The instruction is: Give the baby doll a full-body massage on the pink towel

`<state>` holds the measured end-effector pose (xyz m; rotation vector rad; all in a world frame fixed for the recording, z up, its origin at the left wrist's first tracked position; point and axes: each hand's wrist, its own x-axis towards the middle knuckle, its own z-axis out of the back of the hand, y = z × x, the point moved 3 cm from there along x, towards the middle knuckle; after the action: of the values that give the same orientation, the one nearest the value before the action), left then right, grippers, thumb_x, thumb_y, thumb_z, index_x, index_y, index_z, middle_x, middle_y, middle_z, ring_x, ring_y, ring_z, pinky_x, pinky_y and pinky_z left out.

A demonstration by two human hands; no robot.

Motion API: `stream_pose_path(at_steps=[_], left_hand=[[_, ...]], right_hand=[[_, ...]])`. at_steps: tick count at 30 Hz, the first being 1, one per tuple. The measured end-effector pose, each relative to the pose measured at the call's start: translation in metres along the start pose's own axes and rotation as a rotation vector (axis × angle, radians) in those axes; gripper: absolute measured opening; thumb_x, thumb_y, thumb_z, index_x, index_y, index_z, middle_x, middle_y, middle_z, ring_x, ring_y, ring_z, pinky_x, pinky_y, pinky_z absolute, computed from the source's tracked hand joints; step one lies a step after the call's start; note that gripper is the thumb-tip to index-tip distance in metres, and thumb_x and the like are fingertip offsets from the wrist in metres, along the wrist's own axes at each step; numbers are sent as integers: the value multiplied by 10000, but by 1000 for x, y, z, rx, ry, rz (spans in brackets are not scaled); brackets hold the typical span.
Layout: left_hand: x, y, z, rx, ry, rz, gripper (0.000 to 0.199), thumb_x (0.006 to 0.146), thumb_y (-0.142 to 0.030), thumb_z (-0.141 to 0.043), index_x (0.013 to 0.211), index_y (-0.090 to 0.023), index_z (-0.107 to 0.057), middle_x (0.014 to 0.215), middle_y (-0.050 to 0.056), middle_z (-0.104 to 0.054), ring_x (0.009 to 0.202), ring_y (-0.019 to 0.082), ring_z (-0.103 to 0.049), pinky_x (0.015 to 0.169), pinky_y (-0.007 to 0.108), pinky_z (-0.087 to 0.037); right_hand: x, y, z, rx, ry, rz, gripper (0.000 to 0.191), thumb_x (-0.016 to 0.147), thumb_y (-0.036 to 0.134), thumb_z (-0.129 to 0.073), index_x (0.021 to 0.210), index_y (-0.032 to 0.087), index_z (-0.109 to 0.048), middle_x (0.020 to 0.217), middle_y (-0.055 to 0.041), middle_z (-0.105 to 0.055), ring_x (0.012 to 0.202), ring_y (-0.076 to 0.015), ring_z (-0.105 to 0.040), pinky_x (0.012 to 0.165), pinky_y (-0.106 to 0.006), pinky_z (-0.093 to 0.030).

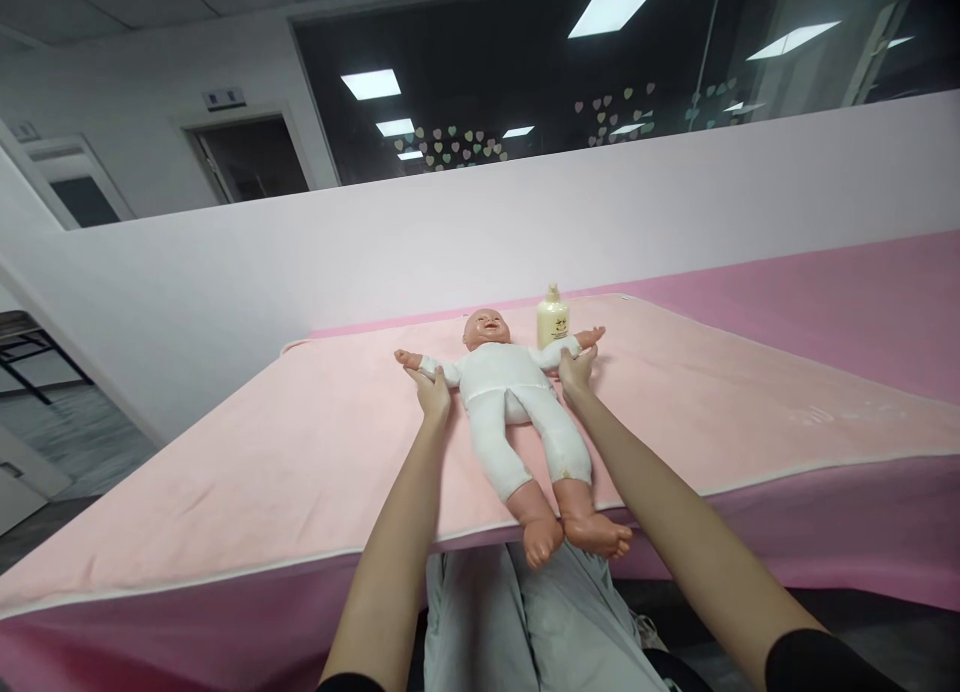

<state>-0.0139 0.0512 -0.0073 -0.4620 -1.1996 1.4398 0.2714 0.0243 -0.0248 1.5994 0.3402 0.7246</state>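
A baby doll (504, 372) with a white cloth body and bare plastic head, hands and feet lies on its back, its arms spread wide. My left hand (433, 392) is closed around the doll's arm on the left side, near the wrist. On the other side, my right hand (577, 370) grips the doll's other forearm, thumb in front and fingers partly hidden. The doll's feet reach past the near edge of the pink towel (360, 452). Just behind the arm in my right hand stands a pale yellow pump bottle (553, 317).
The towel lies over a pink padded surface (847, 302) with a white wall (420, 242) behind it. Above the wall is a dark window (510, 82) with heart stickers. My legs (517, 622) are below the near edge.
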Motion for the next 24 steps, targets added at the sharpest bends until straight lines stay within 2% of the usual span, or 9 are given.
stream_pose_path(at_steps=[3, 5, 7, 10, 13, 18, 24], left_hand=[[-7, -13, 2, 210, 32, -64, 692, 886, -360, -341, 1450, -197, 25, 1115, 133, -572, 942, 253, -598, 790, 347, -436], [-14, -23, 1, 392, 107, -180, 608, 891, -317, -325, 1451, -254, -96, 1057, 126, -548, 869, 242, -598, 752, 342, -432], [-20, -32, -2, 551, 180, -277, 542, 897, -303, -313, 1427, -322, -202, 1067, 118, -503, 865, 238, -577, 739, 337, -424], [-26, -41, -5, 705, 226, -341, 504, 907, -318, -297, 1404, -382, -236, 1088, 107, -455, 916, 248, -538, 736, 332, -415], [-29, -44, -5, 780, 241, -346, 505, 917, -310, -273, 1409, -398, -198, 1080, 102, -438, 921, 235, -522, 739, 321, -411], [-27, -40, -5, 790, 250, -359, 517, 917, -284, -264, 1404, -432, -173, 1086, 103, -426, 923, 236, -522, 754, 332, -409], [-28, -41, -4, 806, 262, -364, 515, 920, -270, -232, 1405, -431, -166, 1082, 99, -429, 902, 224, -537, 728, 316, -414]], right_hand=[[0, -3, 3, -46, -63, -37, 708, 806, 307, -412, 1423, 141, -109, 1183, -162, -527, 896, -240, -595, 731, -350, -489], [-1, 1, 3, -97, -42, 39, 694, 808, 287, -404, 1430, 154, -125, 1179, -143, -532, 937, -238, -575, 769, -347, -474], [-5, 10, -1, -172, 56, 189, 665, 808, 260, -405, 1430, 198, -181, 1163, -103, -542, 993, -231, -542, 820, -340, -450], [-15, 25, -10, -370, 298, 440, 580, 799, 173, -413, 1370, 267, -375, 1095, -73, -550, 1023, -223, -497, 867, -323, -411], [-24, 34, -16, -560, 445, 576, 560, 778, 72, -396, 1267, 314, -519, 1046, -72, -524, 993, -211, -478, 845, -296, -404], [-26, 38, -15, -633, 464, 639, 596, 769, 11, -380, 1231, 352, -543, 1067, -61, -495, 1003, -195, -456, 831, -264, -401], [-25, 38, -16, -626, 475, 655, 551, 790, 41, -391, 1218, 346, -555, 1090, -60, -499, 1020, -197, -452, 831, -267, -411]])
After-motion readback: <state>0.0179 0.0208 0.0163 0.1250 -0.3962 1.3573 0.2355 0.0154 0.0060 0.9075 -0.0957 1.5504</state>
